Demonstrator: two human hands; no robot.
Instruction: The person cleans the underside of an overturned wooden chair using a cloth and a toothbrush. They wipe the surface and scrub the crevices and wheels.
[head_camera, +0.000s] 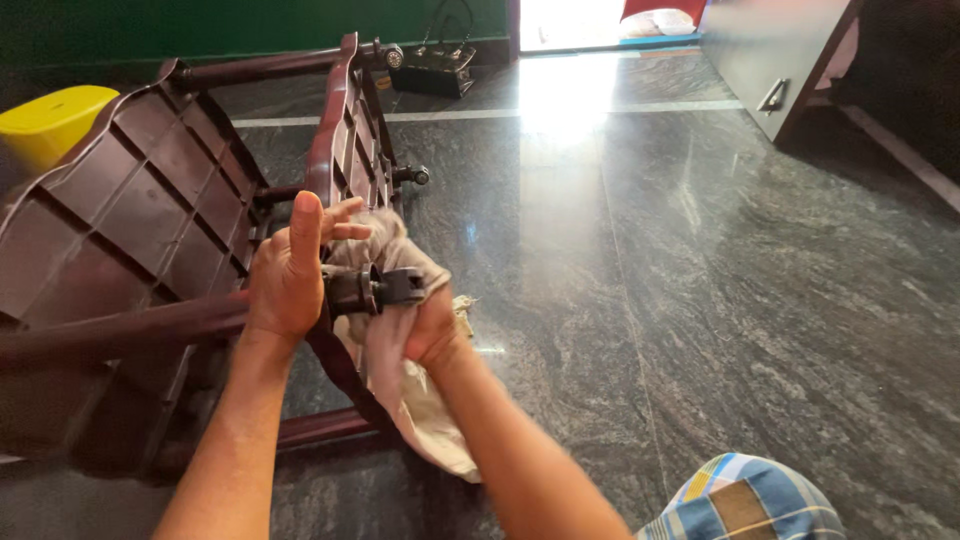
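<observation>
- Chair (130, 200), brown plastic, lies on its side on the dark polished stone floor (720, 280); its underside ribs face up and its left part is cut off by the frame edge.
- Left hand (290, 275) wraps the near chair leg (120, 328), thumb raised, fingers partly hidden behind the leg.
- Right hand (430, 330) is closed on a beige cloth (410, 390) just under the leg's foot cap (385, 288); its fingertips are buried in folds.
- Yellow tub (50, 120) behind the chair is half hidden.

Bright light comes in from the doorway (590, 22) — it makes a white glare on the shiny floor (760, 300). The edges bend a bit.
</observation>
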